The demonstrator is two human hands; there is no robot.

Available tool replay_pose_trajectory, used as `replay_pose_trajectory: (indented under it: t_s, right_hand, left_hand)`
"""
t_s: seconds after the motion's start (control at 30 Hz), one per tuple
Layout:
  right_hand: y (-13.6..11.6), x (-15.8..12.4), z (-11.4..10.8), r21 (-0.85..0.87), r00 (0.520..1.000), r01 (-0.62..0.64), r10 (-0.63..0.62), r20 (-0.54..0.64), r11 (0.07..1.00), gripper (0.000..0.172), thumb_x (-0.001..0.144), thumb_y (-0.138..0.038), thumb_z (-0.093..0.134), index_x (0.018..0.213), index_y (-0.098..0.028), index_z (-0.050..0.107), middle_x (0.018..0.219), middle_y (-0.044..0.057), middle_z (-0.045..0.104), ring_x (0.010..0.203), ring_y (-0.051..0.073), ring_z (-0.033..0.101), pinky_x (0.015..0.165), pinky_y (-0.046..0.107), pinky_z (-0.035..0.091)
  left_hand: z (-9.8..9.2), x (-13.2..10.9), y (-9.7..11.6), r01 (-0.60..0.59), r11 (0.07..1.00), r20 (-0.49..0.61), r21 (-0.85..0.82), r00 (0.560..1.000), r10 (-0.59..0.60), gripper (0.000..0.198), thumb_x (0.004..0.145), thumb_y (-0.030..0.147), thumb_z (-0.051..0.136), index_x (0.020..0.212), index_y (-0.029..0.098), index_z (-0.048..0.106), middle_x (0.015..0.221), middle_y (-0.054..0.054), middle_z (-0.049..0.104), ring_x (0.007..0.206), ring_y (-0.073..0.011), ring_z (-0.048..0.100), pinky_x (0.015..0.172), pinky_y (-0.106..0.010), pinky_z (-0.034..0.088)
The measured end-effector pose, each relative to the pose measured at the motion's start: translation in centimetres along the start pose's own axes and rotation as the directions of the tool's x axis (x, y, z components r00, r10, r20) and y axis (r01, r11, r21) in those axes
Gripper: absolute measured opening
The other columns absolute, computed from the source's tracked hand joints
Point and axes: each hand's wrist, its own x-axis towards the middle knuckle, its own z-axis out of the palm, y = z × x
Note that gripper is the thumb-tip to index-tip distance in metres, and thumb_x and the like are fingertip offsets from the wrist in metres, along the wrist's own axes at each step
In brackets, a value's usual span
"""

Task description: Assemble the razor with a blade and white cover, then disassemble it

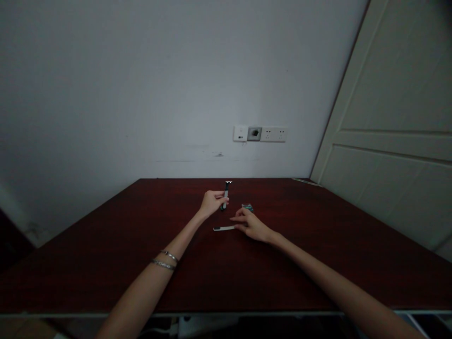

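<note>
My left hand [212,202] is closed around the handle of a razor [226,197]. Its T-shaped head points up, and its handle is pale with dark parts. My right hand [253,226] is low over the table, thumb and forefinger apart. A slim pale strip with a dark left end [223,228] lies on the table, its right end meeting my right thumb. Just behind the right hand is a small clear and greenish case [247,206], partly hidden by the fingers; its contents are too small to make out.
The dark red wooden table [116,249] reaches back to a pale wall. Sockets [273,134] are set in the wall above its far edge. A white panelled door [395,141] stands along the right side. A thin flat strip [306,182] lies at the far right corner.
</note>
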Motion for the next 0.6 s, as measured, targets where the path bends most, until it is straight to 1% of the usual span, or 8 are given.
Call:
replay_pose_trajectory:
  t_s: [0.03,0.1,0.13,0.2,0.27,0.33,0.43,0.6]
  right_hand:
    - [0.3,0.4,-0.6,-0.007,0.999,0.018,-0.018,-0.046,1.0,0.029,0.08,-0.022,0.055,0.107,-0.023,0.066,0.101,0.008,0.051,0.095,0.019,0.05,0.087,0.033,0.04]
    - [1.5,1.4,-2.1,-0.029,0.989,0.029,-0.033,-0.145,0.999,0.024,0.081,-0.021,0.053,0.099,-0.021,0.069,0.098,0.007,0.052,0.094,0.018,0.051,0.086,0.032,0.041]
    - [2.2,2.0,-2.9,-0.047,0.982,0.012,-0.021,-0.188,0.999,0.022,0.081,-0.021,0.051,0.093,-0.02,0.07,0.095,0.007,0.053,0.091,0.018,0.052,0.084,0.031,0.041]
    - [3.9,3.0,-4.5,-0.086,0.967,-0.063,0.039,-0.252,0.994,0.02,0.08,-0.02,0.052,0.086,-0.017,0.071,0.091,0.007,0.054,0.086,0.018,0.053,0.081,0.03,0.042]
    - [5.6,3.5,-5.5,-0.136,0.971,-0.121,0.089,-0.224,0.983,0.018,0.078,-0.018,0.054,0.081,-0.015,0.072,0.088,0.007,0.056,0.083,0.017,0.054,0.079,0.029,0.043]
    - [7.0,3.5,-5.7,-0.174,0.979,-0.15,0.121,-0.163,0.973,0.018,0.077,-0.017,0.054,0.079,-0.015,0.072,0.087,0.007,0.056,0.08,0.017,0.055,0.078,0.028,0.043]
    - [8.2,3.0,-4.8,-0.187,0.985,-0.155,0.136,-0.108,0.97,0.019,0.078,-0.02,0.053,0.08,-0.015,0.072,0.089,0.007,0.056,0.079,0.016,0.055,0.079,0.027,0.043]
    - [9.0,2.7,-3.3,-0.198,0.994,-0.105,0.095,-0.058,0.975,0.021,0.08,-0.026,0.053,0.083,-0.017,0.072,0.092,0.008,0.056,0.082,0.017,0.054,0.08,0.028,0.043]
  left_hand:
    - [0.1,0.0,0.0,0.007,1.0,-0.004,-0.006,1.0,-0.007,0.02,0.061,0.017,0.067,0.08,0.009,0.069,0.064,-0.006,0.069,0.055,-0.015,0.063,0.053,-0.024,0.05]
    - [0.2,-0.1,-0.1,0.022,0.999,-0.013,-0.023,1.0,-0.023,0.022,0.06,0.015,0.068,0.081,0.009,0.069,0.067,-0.006,0.069,0.056,-0.015,0.063,0.055,-0.025,0.05]
    - [0.3,-0.1,-0.2,0.031,0.999,-0.016,-0.035,0.999,-0.032,0.022,0.06,0.015,0.068,0.081,0.009,0.069,0.067,-0.006,0.069,0.056,-0.015,0.063,0.055,-0.025,0.05]
    - [0.4,-0.2,-0.3,0.05,0.997,-0.024,-0.061,0.998,-0.051,0.023,0.06,0.015,0.069,0.083,0.009,0.07,0.067,-0.006,0.069,0.056,-0.0148,0.063,0.055,-0.025,0.05]
    - [0.5,-0.2,-0.5,0.07,0.994,-0.032,-0.081,0.997,-0.073,0.024,0.06,0.016,0.069,0.083,0.009,0.07,0.067,-0.006,0.069,0.057,-0.0147,0.063,0.054,-0.024,0.05]
    - [0.5,-0.3,-0.7,0.086,0.992,-0.04,-0.094,0.995,-0.09,0.024,0.06,0.017,0.069,0.083,0.009,0.07,0.067,-0.006,0.069,0.057,-0.0146,0.063,0.054,-0.024,0.05]
    - [0.6,-0.3,-1.0,0.092,0.989,-0.043,-0.114,0.994,-0.097,0.025,0.059,0.019,0.071,0.081,0.01,0.07,0.067,-0.006,0.069,0.057,-0.0148,0.063,0.054,-0.024,0.05]
    - [0.8,-0.4,-0.9,0.118,0.982,-0.053,-0.15,0.99,-0.127,0.025,0.057,0.02,0.073,0.08,0.01,0.07,0.068,-0.006,0.069,0.057,-0.0151,0.063,0.053,-0.023,0.049]
